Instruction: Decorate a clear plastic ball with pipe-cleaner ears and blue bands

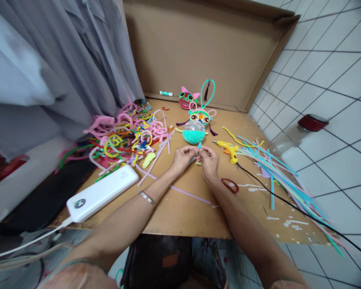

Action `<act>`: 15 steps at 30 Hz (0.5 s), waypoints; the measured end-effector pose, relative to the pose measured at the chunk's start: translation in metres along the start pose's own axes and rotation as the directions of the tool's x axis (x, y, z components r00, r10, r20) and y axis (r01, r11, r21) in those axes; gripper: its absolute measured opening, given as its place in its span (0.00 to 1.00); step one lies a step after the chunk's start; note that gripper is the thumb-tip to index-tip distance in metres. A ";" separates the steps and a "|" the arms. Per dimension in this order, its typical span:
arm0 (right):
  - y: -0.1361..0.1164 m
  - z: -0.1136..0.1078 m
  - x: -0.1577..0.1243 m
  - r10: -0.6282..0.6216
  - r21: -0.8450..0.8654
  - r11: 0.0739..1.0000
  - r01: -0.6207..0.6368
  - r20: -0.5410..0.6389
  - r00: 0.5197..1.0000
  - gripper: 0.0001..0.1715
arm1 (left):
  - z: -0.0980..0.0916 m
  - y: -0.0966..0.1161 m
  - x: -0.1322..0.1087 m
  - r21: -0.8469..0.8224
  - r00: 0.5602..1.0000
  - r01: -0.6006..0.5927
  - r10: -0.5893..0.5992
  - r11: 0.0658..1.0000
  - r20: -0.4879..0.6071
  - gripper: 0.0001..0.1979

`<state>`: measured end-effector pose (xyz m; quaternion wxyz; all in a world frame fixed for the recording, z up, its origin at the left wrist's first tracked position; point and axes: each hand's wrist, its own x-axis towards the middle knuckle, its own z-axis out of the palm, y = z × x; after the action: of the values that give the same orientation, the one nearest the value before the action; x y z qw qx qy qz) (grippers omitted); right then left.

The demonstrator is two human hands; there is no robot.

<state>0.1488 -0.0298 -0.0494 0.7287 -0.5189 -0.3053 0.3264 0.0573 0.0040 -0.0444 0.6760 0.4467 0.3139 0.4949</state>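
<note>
My left hand (182, 158) and my right hand (210, 161) meet over the table's middle, fingertips pinched together. Between them they grip a short light-blue pipe cleaner (199, 145), its tip poking up above the fingers. Just beyond stands a craft figure with a clear middle, a teal fuzzy base (193, 137) and an animal-like face (200, 117). A teal loop (214, 91) with a dark tassel rises from it. To the right of my right hand lies a yellow glue gun (231, 150). Red-handled scissors (230, 186) lie partly hidden by my right forearm.
Tangled colourful pipe cleaners (123, 132) heap at the left, beside a white power bank (102, 193) with a cable. Straight pipe cleaners (276, 172) spread along the right, crossed by the glue gun's black cord (267, 188). A second animal-faced craft (186, 98) and a glue stick (166, 93) are behind.
</note>
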 end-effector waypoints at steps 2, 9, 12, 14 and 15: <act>0.000 0.000 0.000 -0.013 -0.014 1.000 0.013 0.008 1.000 0.11 | 0.000 -0.001 0.000 0.001 1.000 0.002 -0.002 1.000 -0.004 0.16; -0.003 0.000 -0.003 -0.051 -0.056 0.997 0.053 0.039 0.998 0.12 | -0.002 -0.003 0.002 0.018 1.000 -0.016 0.016 1.000 0.007 0.17; -0.004 0.000 -0.003 -0.042 -0.051 0.998 0.045 0.045 0.998 0.14 | -0.003 -0.004 0.002 0.031 1.000 -0.026 0.026 0.999 0.013 0.19; -0.004 0.000 -0.003 -0.036 -0.041 0.998 0.037 0.045 0.998 0.15 | -0.003 -0.004 0.002 0.037 0.999 -0.042 0.041 0.998 0.019 0.20; -0.003 -0.001 -0.002 -0.035 -0.038 0.999 0.036 0.045 0.998 0.15 | -0.003 -0.003 0.002 0.039 0.999 -0.049 0.048 0.998 0.021 0.20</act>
<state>0.1484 -0.0328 -0.0465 0.7171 -0.5202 -0.3369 0.3189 0.0569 0.0060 -0.0486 0.6580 0.4725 0.3058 0.5003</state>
